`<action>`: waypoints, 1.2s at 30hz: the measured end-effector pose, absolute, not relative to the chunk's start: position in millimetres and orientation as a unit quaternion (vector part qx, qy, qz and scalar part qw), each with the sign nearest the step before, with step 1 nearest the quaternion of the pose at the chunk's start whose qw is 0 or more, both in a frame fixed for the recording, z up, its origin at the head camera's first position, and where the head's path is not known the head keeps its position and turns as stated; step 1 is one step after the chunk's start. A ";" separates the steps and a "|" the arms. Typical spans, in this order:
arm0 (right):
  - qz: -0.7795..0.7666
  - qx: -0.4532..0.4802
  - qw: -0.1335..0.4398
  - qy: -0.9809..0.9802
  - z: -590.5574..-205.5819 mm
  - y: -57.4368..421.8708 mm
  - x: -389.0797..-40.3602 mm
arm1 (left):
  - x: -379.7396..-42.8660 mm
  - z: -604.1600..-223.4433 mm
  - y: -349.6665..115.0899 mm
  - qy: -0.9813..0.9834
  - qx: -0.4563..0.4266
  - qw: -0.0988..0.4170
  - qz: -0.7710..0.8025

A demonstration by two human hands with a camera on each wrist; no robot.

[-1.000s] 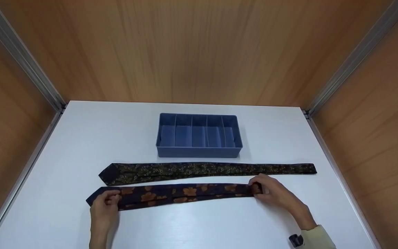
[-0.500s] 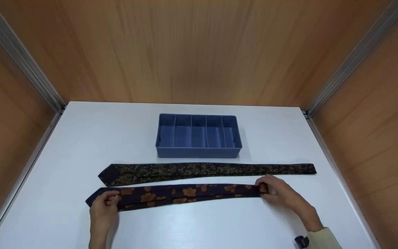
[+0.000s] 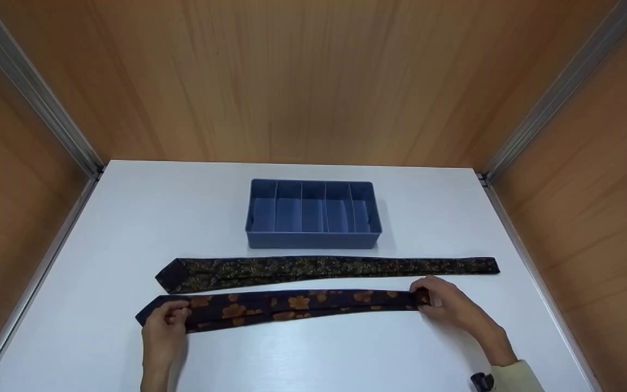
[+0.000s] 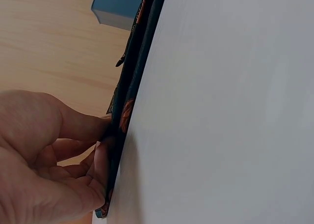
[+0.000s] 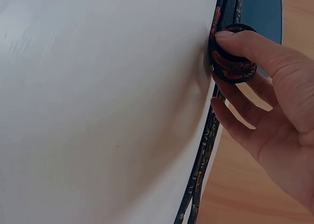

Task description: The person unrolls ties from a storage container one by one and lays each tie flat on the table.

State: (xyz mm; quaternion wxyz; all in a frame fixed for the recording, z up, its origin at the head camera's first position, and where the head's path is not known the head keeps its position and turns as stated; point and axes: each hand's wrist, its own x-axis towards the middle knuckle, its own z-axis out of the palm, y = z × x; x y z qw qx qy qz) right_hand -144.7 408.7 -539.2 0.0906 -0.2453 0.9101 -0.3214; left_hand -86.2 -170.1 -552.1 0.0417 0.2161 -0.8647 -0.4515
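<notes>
A dark necktie with orange flowers [image 3: 299, 302] lies flat across the table, its pointed wide end to the left. Near that end my left hand [image 3: 164, 332] pinches it between thumb and fingers, as the left wrist view also shows. My right hand [image 3: 452, 307] grips the other end, which is wound into a small roll [image 5: 236, 67] between thumb and fingers. Just behind lies a second necktie, dark with a fine olive pattern [image 3: 302, 267], stretched out full length. No hand is on this second tie in the head view.
A blue box [image 3: 313, 240] with several narrow compartments stands behind the ties on the white table [image 3: 313, 359]. Wooden panels [image 3: 302, 81] rise at the back and on both sides, joined by metal corner rails.
My right hand has moved to the right with the rolled end, and more of the flowered necktie lies flat behind it. The left hand has stayed in place.
</notes>
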 end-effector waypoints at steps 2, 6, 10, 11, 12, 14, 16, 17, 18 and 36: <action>-0.323 -0.241 0.092 0.911 -538.9 410.6 -144.2 | -86.2 -552.4 -169.9 -0.865 0.219 0.041 -0.450; -0.321 -0.233 0.093 0.913 -538.7 414.5 -143.2 | -85.6 -552.8 -169.6 -0.866 0.221 0.044 -0.446; -0.318 -0.238 0.087 0.914 -538.9 416.5 -143.0 | -85.3 -553.0 -169.1 -0.866 0.218 0.049 -0.448; -0.318 -0.240 0.087 0.913 -538.6 416.6 -142.9 | -85.2 -553.0 -169.2 -0.865 0.218 0.048 -0.449; -0.318 -0.240 0.087 0.913 -538.3 416.7 -142.7 | -85.1 -552.9 -169.2 -0.866 0.217 0.048 -0.448; -0.321 -0.240 0.089 0.912 -537.9 417.0 -142.2 | -84.9 -552.7 -169.5 -0.866 0.216 0.046 -0.448; -0.323 -0.238 0.092 0.911 -537.8 417.6 -141.8 | -84.7 -552.8 -169.8 -0.866 0.215 0.042 -0.449; -0.324 -0.239 0.092 0.911 -538.0 418.1 -141.7 | -84.7 -552.9 -170.1 -0.866 0.215 0.041 -0.449; -0.324 -0.239 0.093 0.911 -538.4 418.6 -141.7 | -84.7 -552.8 -170.1 -0.866 0.214 0.040 -0.449; -0.304 -0.197 0.115 0.925 -536.1 433.2 -139.8 | -84.5 -550.1 -169.2 -0.868 0.207 0.048 -0.449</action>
